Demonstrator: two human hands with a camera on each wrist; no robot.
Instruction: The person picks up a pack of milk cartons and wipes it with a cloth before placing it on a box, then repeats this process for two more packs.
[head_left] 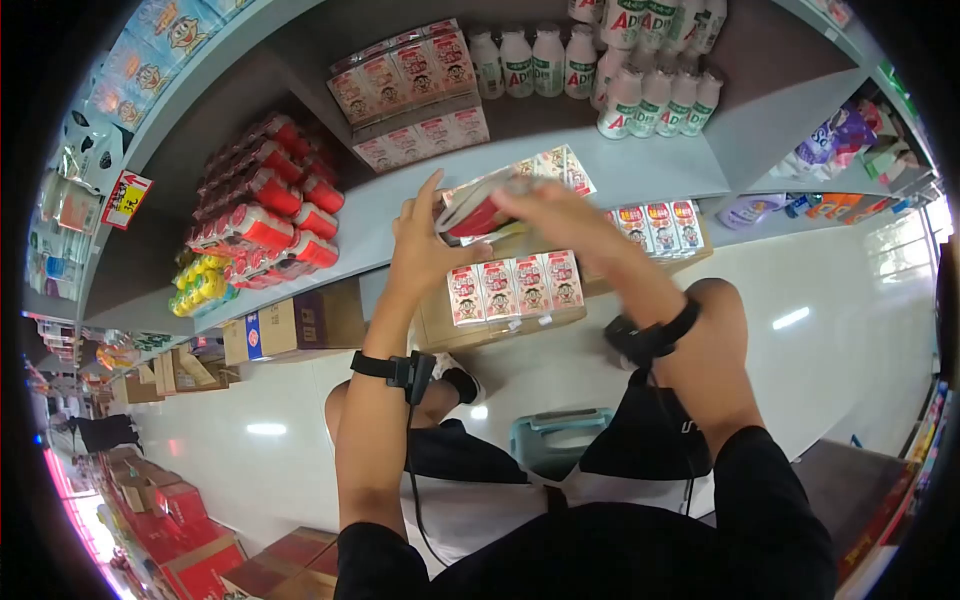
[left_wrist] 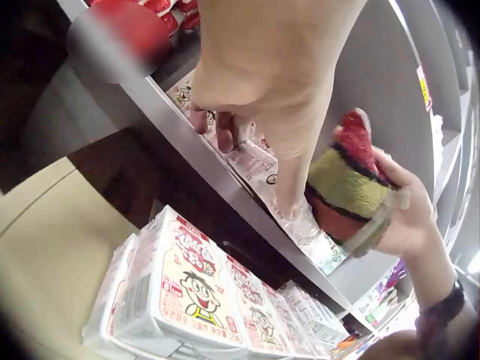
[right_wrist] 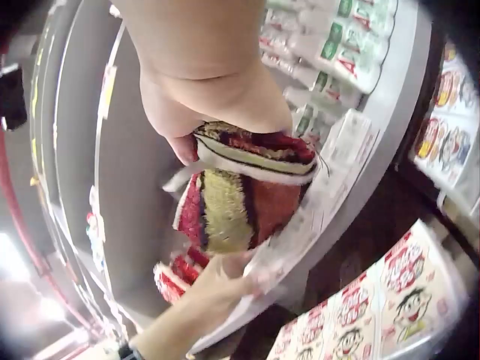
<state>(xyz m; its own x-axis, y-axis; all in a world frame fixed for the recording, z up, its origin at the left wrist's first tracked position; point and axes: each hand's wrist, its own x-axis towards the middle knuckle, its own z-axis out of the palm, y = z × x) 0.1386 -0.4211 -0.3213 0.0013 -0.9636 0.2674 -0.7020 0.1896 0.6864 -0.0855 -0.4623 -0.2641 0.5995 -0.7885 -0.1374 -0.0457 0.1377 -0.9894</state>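
My right hand (head_left: 560,218) grips a folded, striped cloth (right_wrist: 225,206) in red, yellow-green and brown with a pale edge. The cloth lies over a pack of small drink cartons (head_left: 553,168) at the front of the shelf. My left hand (head_left: 422,240) rests on the left part of that pack, thumb and fingers spread apart. In the left wrist view its thumb (left_wrist: 291,196) presses on the wrapped pack beside the cloth. Nearer to me, another wrapped carton pack (head_left: 515,288) sits on a cardboard box (head_left: 440,328) below the shelf edge.
Stacked drink packs (head_left: 410,85) and white bottles (head_left: 545,65) stand deeper on the shelf (head_left: 660,165). Red cans (head_left: 270,210) are piled at the left. A teal stool (head_left: 545,432) is between the person's legs, and more cartons (head_left: 655,228) stand low at the right.
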